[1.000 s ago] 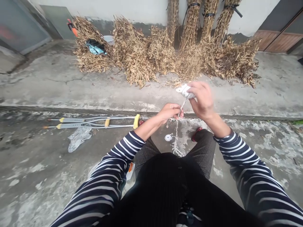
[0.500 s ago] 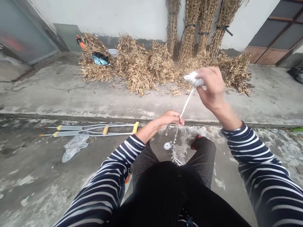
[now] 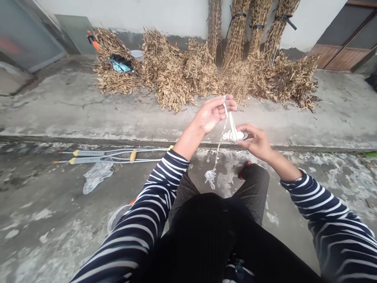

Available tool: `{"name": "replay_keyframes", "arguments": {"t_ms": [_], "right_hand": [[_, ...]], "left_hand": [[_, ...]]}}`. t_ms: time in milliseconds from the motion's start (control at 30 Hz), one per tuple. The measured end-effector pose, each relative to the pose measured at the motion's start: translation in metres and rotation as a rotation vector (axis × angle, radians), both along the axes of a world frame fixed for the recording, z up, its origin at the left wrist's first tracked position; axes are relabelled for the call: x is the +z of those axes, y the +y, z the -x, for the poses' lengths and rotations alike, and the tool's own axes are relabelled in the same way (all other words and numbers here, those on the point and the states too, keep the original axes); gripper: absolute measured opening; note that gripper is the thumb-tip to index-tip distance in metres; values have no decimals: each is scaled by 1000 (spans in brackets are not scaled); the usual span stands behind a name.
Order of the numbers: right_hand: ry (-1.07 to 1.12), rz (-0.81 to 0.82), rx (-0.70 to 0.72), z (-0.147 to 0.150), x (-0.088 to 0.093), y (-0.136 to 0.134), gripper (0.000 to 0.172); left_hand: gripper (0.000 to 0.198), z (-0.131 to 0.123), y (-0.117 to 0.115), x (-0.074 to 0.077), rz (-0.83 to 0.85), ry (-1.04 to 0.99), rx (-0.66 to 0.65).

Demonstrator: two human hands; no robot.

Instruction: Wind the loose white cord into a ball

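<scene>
A: Quick, where's the white wound bundle (image 3: 235, 136)?

B: In the R hand (image 3: 255, 141), pinched at its right end betw. thumb and fingers. Long axis runs approx. side to side, free end pointing L.

A: And the L hand (image 3: 212, 114)?

B: Higher in view & a bit L of the bundle, fingers half curled around the white cord (image 3: 226, 110) at their tips (exact pinch pt. too small to tell).

A: Which one's nearer the bundle?

B: R hand, touching it. L hand's apart, linked only by the white strand (image 3: 232, 122) slanting up from the bundle to those fingertips.

A: What hangs below?

B: The cord's twisted length, down to a white tangle (image 3: 210, 176) betw. the legs; can't tell if that rests on the ground.

A: Anything else nearby?

B: Pair of crutches (image 3: 133, 156) lying on the ground, L side, w/ a clear plastic bag (image 3: 96, 181) just beside.
</scene>
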State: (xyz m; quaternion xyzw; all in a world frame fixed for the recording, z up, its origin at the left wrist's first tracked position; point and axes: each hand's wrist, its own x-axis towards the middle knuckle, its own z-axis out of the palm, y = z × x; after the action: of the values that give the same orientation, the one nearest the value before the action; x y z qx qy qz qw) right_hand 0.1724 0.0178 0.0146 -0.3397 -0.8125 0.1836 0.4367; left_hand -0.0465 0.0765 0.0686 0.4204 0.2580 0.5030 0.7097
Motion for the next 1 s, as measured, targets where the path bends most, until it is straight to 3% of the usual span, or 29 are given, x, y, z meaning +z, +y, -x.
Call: {"name": "replay_keyframes", "arguments": {"t_ms": [133, 233, 333, 433, 500, 600, 700, 800, 900, 1000], "right_hand": [[235, 363, 81, 4, 13, -5, 60], [261, 563, 216, 5, 27, -3, 74], [265, 663, 322, 7, 40, 0, 65], [296, 646, 301, 9, 52, 5, 54], [292, 626, 255, 8, 59, 9, 54], [282, 612, 201, 6, 65, 16, 54], [310, 604, 171, 5, 71, 21, 56], [294, 545, 155, 8, 82, 23, 56], [270, 502, 145, 12, 98, 22, 55], [287, 506, 146, 16, 116, 23, 54]], "left_hand": [[27, -4, 14, -23, 99, 0, 20], [18, 2, 20, -39, 146, 52, -20], [19, 11, 28, -52, 119, 225, -184], [21, 19, 36, -64, 95, 482, -362], [19, 21, 37, -69, 68, 640, -386], [15, 16, 28, -68, -68, 669, -157], [44, 1, 9, -57, -223, 427, 45], [44, -13, -10, -43, -238, 274, 38], [28, -19, -20, -35, -235, 232, 29], [30, -17, -24, -29, -280, 243, 0]]}}
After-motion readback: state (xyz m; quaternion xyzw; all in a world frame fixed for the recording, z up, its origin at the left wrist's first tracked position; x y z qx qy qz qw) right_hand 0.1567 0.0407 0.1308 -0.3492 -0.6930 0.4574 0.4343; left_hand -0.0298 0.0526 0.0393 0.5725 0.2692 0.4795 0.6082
